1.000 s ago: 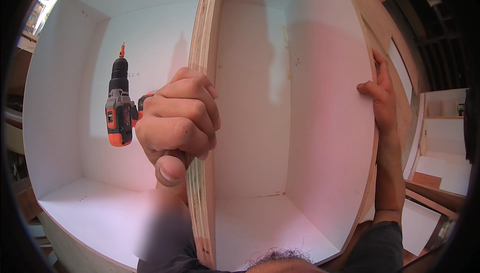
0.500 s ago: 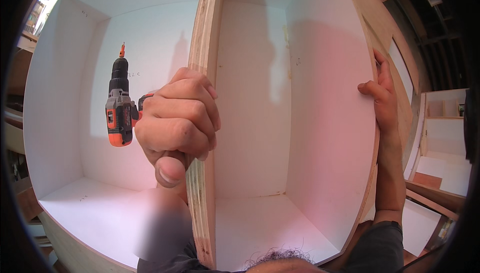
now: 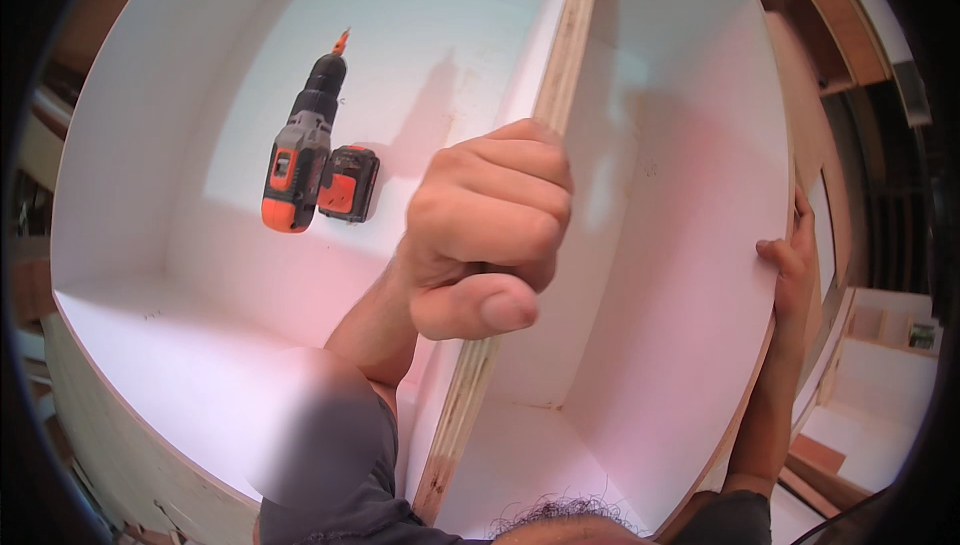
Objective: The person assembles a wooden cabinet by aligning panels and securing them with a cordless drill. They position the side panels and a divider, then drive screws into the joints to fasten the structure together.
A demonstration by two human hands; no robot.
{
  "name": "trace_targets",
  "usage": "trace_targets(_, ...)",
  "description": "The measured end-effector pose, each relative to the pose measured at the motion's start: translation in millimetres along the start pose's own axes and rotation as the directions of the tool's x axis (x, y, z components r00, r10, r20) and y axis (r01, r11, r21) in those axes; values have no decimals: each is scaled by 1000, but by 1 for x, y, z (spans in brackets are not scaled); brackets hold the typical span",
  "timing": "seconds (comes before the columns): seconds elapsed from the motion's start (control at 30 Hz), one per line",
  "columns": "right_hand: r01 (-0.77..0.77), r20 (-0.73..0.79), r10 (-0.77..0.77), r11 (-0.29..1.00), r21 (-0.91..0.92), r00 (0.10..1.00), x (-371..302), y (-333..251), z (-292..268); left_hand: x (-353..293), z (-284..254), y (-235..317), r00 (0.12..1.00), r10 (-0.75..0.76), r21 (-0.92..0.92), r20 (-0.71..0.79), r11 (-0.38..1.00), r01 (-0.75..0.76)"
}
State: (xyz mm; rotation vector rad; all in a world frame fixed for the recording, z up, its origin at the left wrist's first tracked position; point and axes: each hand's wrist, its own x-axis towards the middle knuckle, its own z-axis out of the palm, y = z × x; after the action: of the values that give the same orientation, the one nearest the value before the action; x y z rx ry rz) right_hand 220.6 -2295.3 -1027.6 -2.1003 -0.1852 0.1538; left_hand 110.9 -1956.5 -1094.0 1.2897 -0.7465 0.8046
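Observation:
My left hand (image 3: 490, 220) is closed in a fist over the raw plywood edge of the upright divider (image 3: 572, 50), its thumb folded below the fingers. This divider splits a large white-lined plywood cabinet box (image 3: 130, 135) into two bays. At the right, my right hand (image 3: 792, 270) grips the edge of the box's side panel (image 3: 690, 245), thumb on the white inner face and fingers mostly hidden outside. A black and orange cordless drill (image 3: 300, 135) with an orange-tipped bit lies in the left bay, its battery (image 3: 348, 185) toward my left hand.
Beyond the right side panel stand another white-lined cabinet (image 3: 880, 375) and a brown wooden box (image 3: 838, 25). More boards and wood pieces crowd the left margin. The cabinet's plywood rim (image 3: 150, 445) curves along the lower left.
The view has turned, so the divider now leans and my left hand appears farther right. The drill's battery has come out from behind that hand. Both hands keep their grips.

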Motion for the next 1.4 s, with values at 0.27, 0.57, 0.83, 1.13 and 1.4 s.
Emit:
trace_targets(0.27, -19, -7, 20, 997, 73, 1000, -1, -5, 12, -3, -7, 1, 999, 20, 21, 34, 1000, -21)
trace_targets(0.57, 111, -21, -109, 992, 66, 994, 0, 19, -2, 46, -14, 32, 773, -320, 417, 548, 905, 79)
trace_targets(0.83, 147, -78, -141, 986, 78, 987, -1, 14, 9, 82, 5, 53, 376, -633, 686, 677, 727, -13)
trace_targets(1.13, 326, -167, -303, 935, 136, 938, 23, 45, 24, 104, -15, 66, 673, -685, 807, 277, 547, 224)
trace_targets(1.4, 175, -109, -164, 979, 102, 980, 31, 27, 36, -1, -246, 9, 523, -768, 923, -370, -239, 301)
